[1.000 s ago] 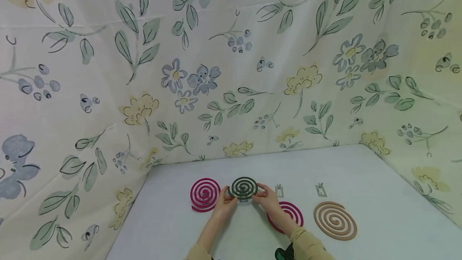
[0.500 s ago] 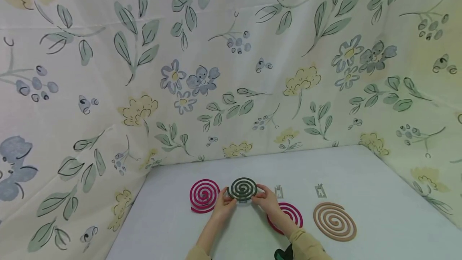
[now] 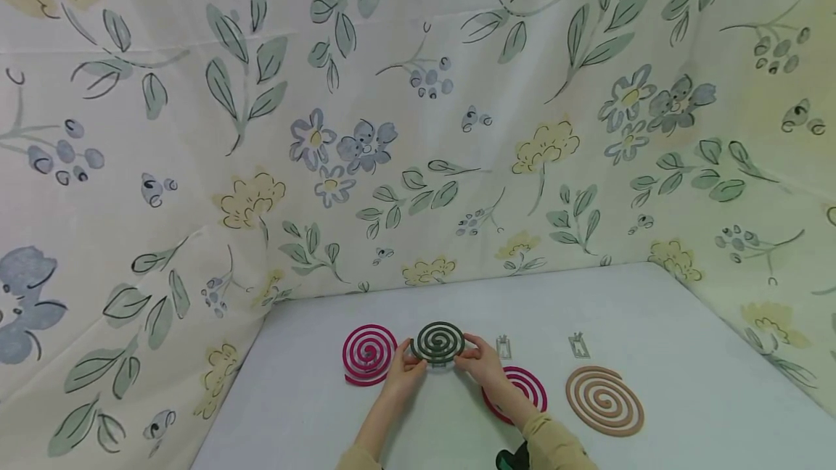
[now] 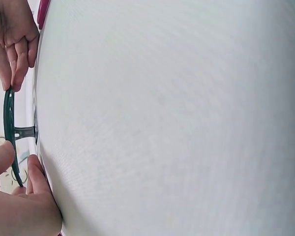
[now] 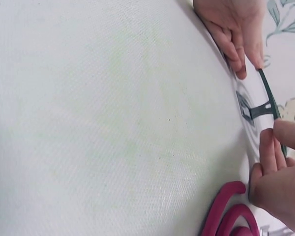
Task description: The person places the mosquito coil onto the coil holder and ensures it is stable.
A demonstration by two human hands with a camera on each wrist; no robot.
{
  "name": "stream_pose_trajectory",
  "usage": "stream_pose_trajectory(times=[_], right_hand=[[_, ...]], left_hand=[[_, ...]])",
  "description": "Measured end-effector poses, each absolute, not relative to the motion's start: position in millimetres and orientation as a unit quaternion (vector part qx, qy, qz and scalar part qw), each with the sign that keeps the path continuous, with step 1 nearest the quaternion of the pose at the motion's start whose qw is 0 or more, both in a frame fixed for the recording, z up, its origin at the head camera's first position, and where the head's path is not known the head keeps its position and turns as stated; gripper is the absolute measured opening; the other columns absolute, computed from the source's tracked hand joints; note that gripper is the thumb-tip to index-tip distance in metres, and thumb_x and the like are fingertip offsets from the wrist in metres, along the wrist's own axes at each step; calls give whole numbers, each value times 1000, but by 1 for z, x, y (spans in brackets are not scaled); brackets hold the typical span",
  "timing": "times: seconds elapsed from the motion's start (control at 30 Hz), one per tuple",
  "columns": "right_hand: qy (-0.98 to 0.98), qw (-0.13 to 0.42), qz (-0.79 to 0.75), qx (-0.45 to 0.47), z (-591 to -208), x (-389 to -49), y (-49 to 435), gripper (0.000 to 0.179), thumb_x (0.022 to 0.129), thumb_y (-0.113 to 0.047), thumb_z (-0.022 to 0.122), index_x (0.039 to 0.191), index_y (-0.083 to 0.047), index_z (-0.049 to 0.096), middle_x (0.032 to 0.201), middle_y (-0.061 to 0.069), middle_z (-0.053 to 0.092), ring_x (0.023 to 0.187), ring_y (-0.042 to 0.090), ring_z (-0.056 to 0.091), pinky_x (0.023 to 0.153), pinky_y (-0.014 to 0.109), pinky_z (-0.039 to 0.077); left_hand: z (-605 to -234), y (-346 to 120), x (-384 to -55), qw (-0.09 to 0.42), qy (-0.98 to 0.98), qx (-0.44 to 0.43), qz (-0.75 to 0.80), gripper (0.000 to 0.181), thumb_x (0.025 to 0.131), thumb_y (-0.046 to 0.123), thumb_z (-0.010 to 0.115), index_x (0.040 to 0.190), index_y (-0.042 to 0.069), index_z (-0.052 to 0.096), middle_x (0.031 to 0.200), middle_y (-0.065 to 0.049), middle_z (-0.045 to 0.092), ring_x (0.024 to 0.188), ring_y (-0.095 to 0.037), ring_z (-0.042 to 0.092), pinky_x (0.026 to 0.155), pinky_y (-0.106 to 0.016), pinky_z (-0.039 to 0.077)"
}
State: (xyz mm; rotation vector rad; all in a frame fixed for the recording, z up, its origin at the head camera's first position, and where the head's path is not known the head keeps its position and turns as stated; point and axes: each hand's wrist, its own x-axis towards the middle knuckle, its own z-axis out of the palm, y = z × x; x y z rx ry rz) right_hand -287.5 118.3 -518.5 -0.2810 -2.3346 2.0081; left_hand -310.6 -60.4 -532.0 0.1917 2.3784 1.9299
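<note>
A dark green mosquito coil (image 3: 437,343) is held level above the white table between both hands. My left hand (image 3: 406,374) pinches its left edge, thumb on top and fingers beneath. On the opposite edge, my right hand (image 3: 482,363) pinches it the same way. Under the coil's middle stands a small metal coil stand (image 5: 260,110), its flat base on the table and its upright reaching the coil's underside. The left wrist view shows this stand (image 4: 24,132) edge-on between the hands.
A magenta coil (image 3: 369,345) lies left of the hands. Another magenta coil (image 3: 538,392) is partly hidden by the right forearm. Farther right lies a tan coil (image 3: 604,401). Two flat metal stands (image 3: 503,347) lie behind these. A floral cloth (image 3: 418,129) hangs behind the table.
The view shifts very slightly. Both hands keep the same grip on the green coil over its stand.
</note>
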Motion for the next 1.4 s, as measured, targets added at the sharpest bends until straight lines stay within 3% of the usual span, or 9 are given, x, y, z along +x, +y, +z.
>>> stream_pose_trajectory(times=[1.1,1.4], right_hand=[[-760,14,644,-91,-520,-287,120,59,84,-6,68,135,4,43,85,6,64,77,12,54,70,27,46],[-755,5,649,-95,-519,-288,120,60,83,-7,68,136,2,42,86,5,63,79,13,54,71,29,46]], left_hand=[[-525,-59,-305,40,778,56,625,62,89,3,60,140,-9,29,99,-21,57,84,-16,56,72,-25,44],[-526,-61,-307,47,778,54,624,64,88,7,62,142,-5,29,99,-17,58,84,-14,56,74,-26,46]])
